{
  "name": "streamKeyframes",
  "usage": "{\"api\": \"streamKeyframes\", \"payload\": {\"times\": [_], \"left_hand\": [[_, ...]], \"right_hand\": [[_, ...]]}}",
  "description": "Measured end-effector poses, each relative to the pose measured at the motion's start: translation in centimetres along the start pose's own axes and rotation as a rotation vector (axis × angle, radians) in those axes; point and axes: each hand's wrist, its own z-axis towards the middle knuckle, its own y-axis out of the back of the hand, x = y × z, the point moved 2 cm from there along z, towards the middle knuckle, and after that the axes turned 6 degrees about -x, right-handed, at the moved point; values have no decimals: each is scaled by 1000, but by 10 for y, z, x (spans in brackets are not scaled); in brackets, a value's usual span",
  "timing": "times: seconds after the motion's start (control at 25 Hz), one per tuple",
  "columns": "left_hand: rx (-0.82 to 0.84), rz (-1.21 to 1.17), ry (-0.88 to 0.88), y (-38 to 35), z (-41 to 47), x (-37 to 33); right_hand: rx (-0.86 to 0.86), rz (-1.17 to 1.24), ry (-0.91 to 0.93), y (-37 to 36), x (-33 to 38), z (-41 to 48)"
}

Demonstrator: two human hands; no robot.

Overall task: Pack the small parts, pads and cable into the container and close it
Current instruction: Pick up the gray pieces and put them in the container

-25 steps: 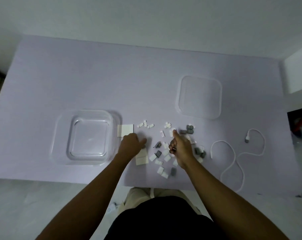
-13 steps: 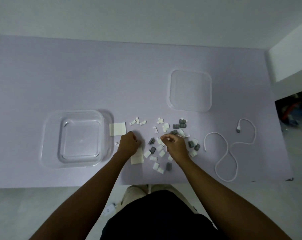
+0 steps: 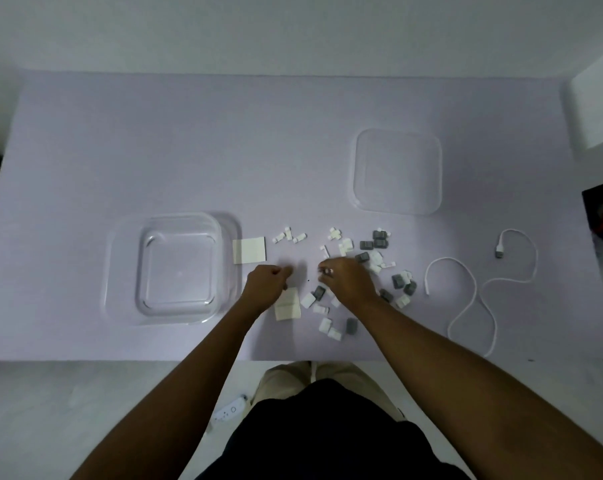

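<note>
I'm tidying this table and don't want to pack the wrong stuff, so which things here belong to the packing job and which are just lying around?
Part of the job:
- clear container, empty
- clear lid, lying apart
- small white and grey parts
- square white pads
- white cable

Just lying about:
- white remote-like device on the floor
- white box at the table's far right

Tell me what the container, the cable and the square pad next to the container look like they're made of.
Container: clear, glossy plastic, apparently; the table shows through its walls and the rim catches highlights.
Cable: white, smooth, flexible jacket, probably rubbery plastic, since it lies in loose curves.
Square pad: flat, matte, off-white; foam, paper or an adhesive sheet, the look leaves it open.
</note>
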Motion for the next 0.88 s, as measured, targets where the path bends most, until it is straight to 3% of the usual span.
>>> {"api": "streamKeyframes", "payload": {"times": [0.12, 0.2, 0.28, 0.4, 0.64, 0.88], "left_hand": [[-14, 283, -214, -15, -5, -10], [2, 415, -321, -27, -7, -18], [24, 518, -373, -41, -8, -24], [21, 635, -382, -56, -7, -27], [94, 571, -366, -72, -3, -29], [40, 439, -287, -68, -2, -33]], "right_hand": [[-141, 309, -192, 14, -3, -2], [-240, 711, -518, 27, -11, -9], [-219, 1119, -772, 39, -21, -22], [-246, 1408, -797, 57, -38, -42], [-366, 1156, -881, 71, -59, -56], [-383, 1043, -774, 66, -71, -58]]}}
